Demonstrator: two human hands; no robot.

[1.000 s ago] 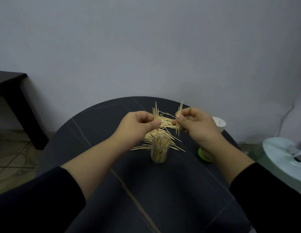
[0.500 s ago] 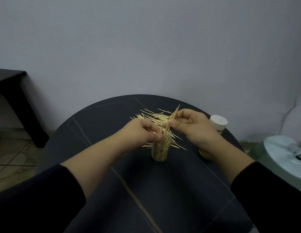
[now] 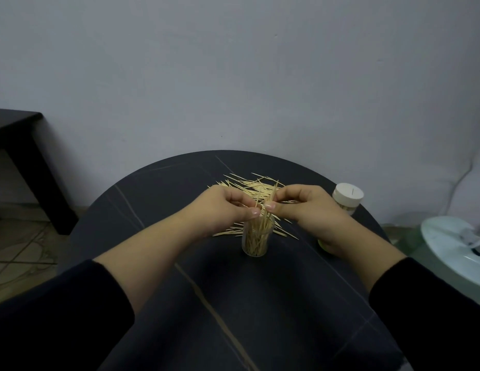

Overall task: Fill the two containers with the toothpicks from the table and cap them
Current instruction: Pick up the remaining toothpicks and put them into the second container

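I am feeding thin wooden toothpicks (image 3: 268,203), both hands (image 3: 222,207) (image 3: 304,207) seemingly pinching them, into the clear plastic container (image 3: 256,238); next, releasing cleanly.

Both hands, L (image 3: 220,210) & R (image 3: 306,207), pinch toothpicks (image 3: 269,199) over open container (image 3: 256,238), frame ctr; capped container (image 3: 346,198) at right on tabletop (image 3: 260,303).

Grey wall (image 3: 233,76) (dim), tiled floor (image 3: 16,253)

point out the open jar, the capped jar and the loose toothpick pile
open jar (image 3: 256,241): head view, on its clear side wall.
capped jar (image 3: 347,196): head view, on its white cap.
toothpick pile (image 3: 244,183): head view, on sticks lying behind the hands.
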